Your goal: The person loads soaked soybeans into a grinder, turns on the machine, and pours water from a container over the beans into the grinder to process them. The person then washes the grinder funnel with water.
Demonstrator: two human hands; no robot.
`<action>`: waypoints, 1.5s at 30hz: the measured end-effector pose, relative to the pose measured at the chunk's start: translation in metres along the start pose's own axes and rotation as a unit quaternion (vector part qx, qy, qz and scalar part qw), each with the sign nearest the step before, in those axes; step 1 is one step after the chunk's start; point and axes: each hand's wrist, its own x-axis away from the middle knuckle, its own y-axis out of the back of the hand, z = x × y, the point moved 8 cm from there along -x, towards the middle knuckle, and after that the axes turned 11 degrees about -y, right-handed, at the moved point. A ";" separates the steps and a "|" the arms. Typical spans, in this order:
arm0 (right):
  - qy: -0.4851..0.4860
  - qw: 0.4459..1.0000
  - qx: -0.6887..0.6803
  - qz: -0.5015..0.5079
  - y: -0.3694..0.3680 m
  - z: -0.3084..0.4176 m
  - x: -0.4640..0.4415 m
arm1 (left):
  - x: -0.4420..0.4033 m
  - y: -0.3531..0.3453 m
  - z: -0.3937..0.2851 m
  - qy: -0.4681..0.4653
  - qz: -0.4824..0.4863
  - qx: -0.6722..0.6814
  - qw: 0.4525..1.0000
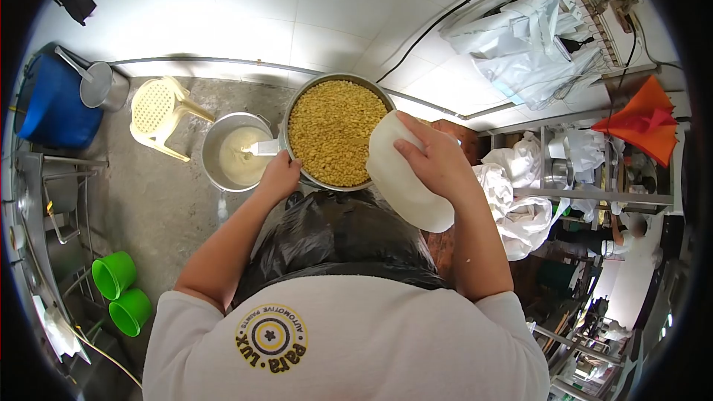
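A round metal hopper holds a heap of yellow kernels in front of my body. My left hand is closed just below its left rim, beside a pale spout; what its fingers grip is hidden. Under that spout stands a metal pot with a creamy white mixture inside. With my right hand I hold a smooth white plastic bowl, tilted at the right edge of the hopper. The inside of the bowl is out of sight.
A cream plastic stool stands left of the pot. Farther left are a blue barrel, a metal saucepan and two green buckets. White sacks and metal shelving line the right. Another person stands beyond.
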 end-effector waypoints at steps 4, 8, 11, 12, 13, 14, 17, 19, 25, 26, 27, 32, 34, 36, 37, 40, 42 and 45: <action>-0.012 0.999 0.030 0.001 0.000 -0.003 -0.003 | 0.000 0.002 -0.001 0.008 0.006 0.005 1.000; -0.021 1.000 0.022 -0.003 0.002 -0.001 -0.004 | 0.001 0.002 -0.004 0.000 0.007 0.006 1.000; -0.003 1.000 0.020 -0.010 0.003 -0.002 -0.006 | 0.001 0.001 -0.003 0.001 0.011 0.003 1.000; -0.002 1.000 0.020 -0.009 0.003 -0.003 -0.007 | 0.000 0.001 -0.004 0.001 0.010 0.003 1.000; -0.001 1.000 0.018 -0.013 0.003 -0.003 -0.007 | 0.000 0.001 -0.003 0.008 0.014 0.003 1.000; 0.001 1.000 0.015 -0.018 0.004 -0.003 -0.008 | 0.000 0.001 -0.002 0.014 0.018 0.003 1.000; 0.017 1.000 0.011 -0.020 0.005 0.000 -0.009 | -0.001 0.000 0.001 0.016 0.015 0.003 1.000; 0.024 0.999 0.011 -0.021 0.005 0.002 -0.010 | 0.000 0.001 -0.001 0.019 0.015 0.004 1.000; 0.032 0.999 0.018 -0.018 0.005 0.008 -0.012 | 0.005 0.004 -0.010 0.047 0.008 0.048 0.998; 0.029 0.999 0.023 -0.013 0.004 0.009 -0.013 | 0.005 0.004 -0.010 0.041 0.003 0.048 0.998; 0.029 0.999 0.023 -0.014 0.004 0.009 -0.014 | 0.005 0.005 -0.009 0.040 0.003 0.048 0.998; -0.005 0.997 0.073 -0.001 0.012 0.014 -0.020 | 0.006 0.010 -0.028 0.011 0.019 0.038 0.999; -0.002 0.998 0.066 -0.013 0.015 0.007 -0.030 | 0.002 0.004 -0.013 0.004 0.013 0.028 1.000; -0.002 0.998 0.060 -0.025 0.020 0.003 -0.037 | 0.000 0.002 -0.006 -0.004 0.008 0.019 1.000; -0.006 0.998 0.062 -0.033 0.024 0.001 -0.040 | 0.001 0.003 -0.008 -0.004 0.008 0.022 1.000; -0.024 0.997 0.062 -0.040 0.033 -0.002 -0.041 | 0.001 0.003 -0.007 -0.003 0.012 0.019 1.000; -0.037 0.997 0.061 -0.038 0.035 -0.006 -0.040 | 0.001 0.003 -0.008 0.000 0.013 0.014 1.000; -0.021 0.996 0.074 -0.053 0.033 -0.016 -0.037 | 0.002 0.004 -0.011 -0.003 0.014 0.024 1.000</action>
